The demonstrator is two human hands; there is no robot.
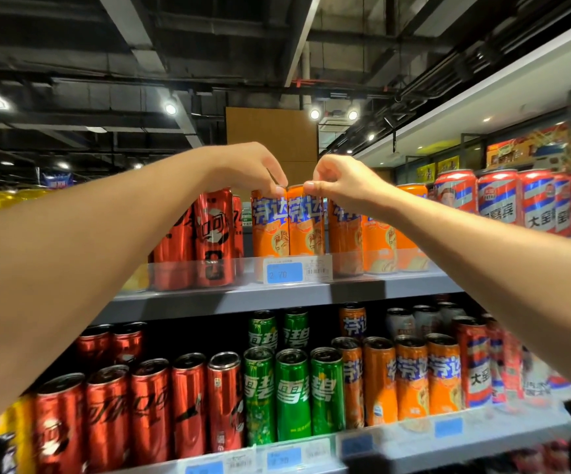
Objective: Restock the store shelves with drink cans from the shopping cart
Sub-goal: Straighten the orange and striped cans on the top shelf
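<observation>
Gripping two orange cans by their tops, my left hand [249,169] holds one [269,222], my right hand [342,181] the other [306,222], touching, at the top shelf [277,295] front lip. Red cans [205,237] flank left, more orange cans [362,241] right.
</observation>
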